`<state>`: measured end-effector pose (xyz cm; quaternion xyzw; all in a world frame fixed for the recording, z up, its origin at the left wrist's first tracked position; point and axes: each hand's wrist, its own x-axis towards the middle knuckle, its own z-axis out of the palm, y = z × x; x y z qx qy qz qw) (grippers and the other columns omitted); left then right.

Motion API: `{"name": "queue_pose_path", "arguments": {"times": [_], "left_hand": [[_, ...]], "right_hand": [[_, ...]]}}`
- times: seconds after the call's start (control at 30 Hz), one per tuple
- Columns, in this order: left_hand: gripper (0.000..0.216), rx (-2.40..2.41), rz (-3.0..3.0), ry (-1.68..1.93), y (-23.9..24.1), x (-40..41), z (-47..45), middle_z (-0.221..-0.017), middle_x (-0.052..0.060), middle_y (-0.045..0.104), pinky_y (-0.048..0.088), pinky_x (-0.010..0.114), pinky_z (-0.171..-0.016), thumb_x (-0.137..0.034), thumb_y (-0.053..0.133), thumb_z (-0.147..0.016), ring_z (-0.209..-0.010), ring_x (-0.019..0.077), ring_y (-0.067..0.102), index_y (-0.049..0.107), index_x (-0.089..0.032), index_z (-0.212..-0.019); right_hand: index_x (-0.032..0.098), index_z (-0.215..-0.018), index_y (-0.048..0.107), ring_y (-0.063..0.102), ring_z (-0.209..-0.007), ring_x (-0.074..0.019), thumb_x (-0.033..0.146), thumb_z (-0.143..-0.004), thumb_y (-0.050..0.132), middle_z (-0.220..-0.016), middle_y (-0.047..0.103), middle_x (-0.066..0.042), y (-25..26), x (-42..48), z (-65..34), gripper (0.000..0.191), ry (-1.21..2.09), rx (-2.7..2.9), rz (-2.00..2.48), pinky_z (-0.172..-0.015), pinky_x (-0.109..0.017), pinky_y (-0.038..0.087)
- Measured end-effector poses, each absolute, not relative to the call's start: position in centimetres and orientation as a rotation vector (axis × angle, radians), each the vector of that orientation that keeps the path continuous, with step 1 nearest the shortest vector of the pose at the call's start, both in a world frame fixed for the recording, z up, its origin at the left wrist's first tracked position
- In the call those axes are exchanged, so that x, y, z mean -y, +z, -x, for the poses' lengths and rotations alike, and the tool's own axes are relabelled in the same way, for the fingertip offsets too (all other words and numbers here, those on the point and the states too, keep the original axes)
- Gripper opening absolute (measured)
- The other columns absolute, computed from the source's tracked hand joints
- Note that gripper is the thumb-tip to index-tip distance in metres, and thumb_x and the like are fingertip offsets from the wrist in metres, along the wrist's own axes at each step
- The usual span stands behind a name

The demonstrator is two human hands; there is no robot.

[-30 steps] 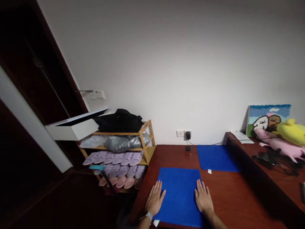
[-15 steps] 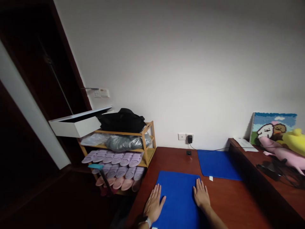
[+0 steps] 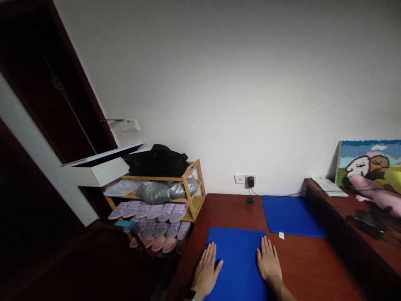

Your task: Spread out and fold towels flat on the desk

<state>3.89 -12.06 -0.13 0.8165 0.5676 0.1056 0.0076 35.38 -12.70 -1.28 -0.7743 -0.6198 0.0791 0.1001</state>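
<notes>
A blue cloth lies spread flat on the reddish-brown wooden table, its near end running out of the bottom of the view. My left hand rests flat along the cloth's left edge, fingers stretched forward and thumb out to the right. On the opposite edge my right hand lies palm down, fingers extended and thumb slightly apart. Neither hand holds anything. A second blue cloth with a small white tag lies flat farther back on the right.
A wooden rack with slippers and a black bag stands left of the table. A white box juts out there. On the right, a raised dark ledge carries a pink plush toy. A black plug sits in the wall.
The view has turned slightly to the right side's objects, which sit farther right now. Both hands stay flat at the cloth's edges, with little visible movement over it.
</notes>
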Motion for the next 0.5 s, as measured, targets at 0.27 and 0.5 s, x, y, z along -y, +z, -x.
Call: {"name": "queue_pose_path", "arguments": {"times": [0.27,0.5], "left_hand": [[0.065,-1.228,-2.671,0.423,0.2,11.6,-19.3,-0.169,0.002,0.014,0.024,0.045,-0.128,-0.051,0.019,-0.105,-0.155,0.0234,0.017,0.004,-0.024,-0.162],[0.068,-1.354,-2.637,0.318,0.0,7.9,-15.7,-0.168,0.004,0.021,0.021,0.043,-0.128,-0.057,0.018,-0.105,-0.155,0.0208,0.019,0.012,-0.022,-0.162]], "right_hand": [[0.013,-0.158,0.029,0.011,-0.156,-0.0249,0.042,-0.098,0.016,-0.167,0.017,-0.005,-2.3,12.7,-35.7,0.068,0.176,1.923,2.244,-0.127,-0.047,0.01],[0.008,-0.159,0.021,0.011,-0.156,-0.0238,0.048,-0.099,0.013,-0.167,0.016,-0.006,-2.0,12.5,-35.7,0.073,0.21,1.888,2.3,-0.127,-0.045,0.01]]}}
